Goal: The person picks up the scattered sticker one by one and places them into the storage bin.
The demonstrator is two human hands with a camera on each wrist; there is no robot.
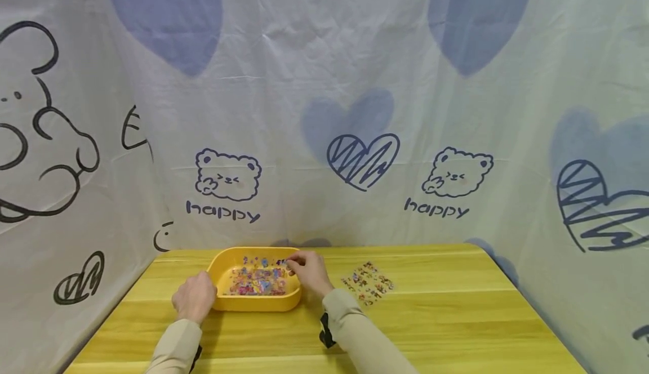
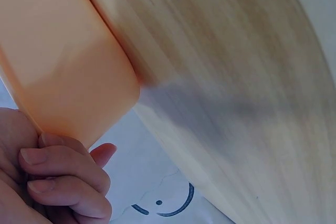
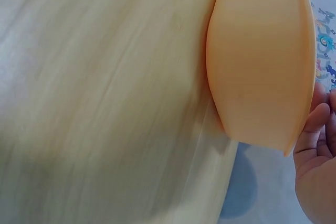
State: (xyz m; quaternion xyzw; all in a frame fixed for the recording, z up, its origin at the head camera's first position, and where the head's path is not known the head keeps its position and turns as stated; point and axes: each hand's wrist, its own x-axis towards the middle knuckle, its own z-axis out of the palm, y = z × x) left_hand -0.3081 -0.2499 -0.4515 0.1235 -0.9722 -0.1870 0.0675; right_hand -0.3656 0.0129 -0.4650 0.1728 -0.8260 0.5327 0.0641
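Note:
A yellow plastic basin (image 1: 253,305) stands on the table, with colourful clear sticker sheets (image 1: 258,284) inside. My left hand (image 1: 195,296) grips the basin's left rim; in the left wrist view its curled fingers (image 2: 68,163) are at the rim's corner. Over the right side of the basin, my right hand (image 1: 310,271) pinches the edge of a clear sticker sheet (image 1: 265,262) with small coloured figures. The right wrist view shows part of that sheet (image 3: 325,45) beyond the basin wall (image 3: 260,61), beside the thumb and fingers.
Another clear sticker sheet (image 1: 368,284) lies flat on the wooden table (image 1: 446,317), right of the basin. A white cloth (image 1: 284,109) printed with hearts and bears hangs behind the table's far edge and along both sides.

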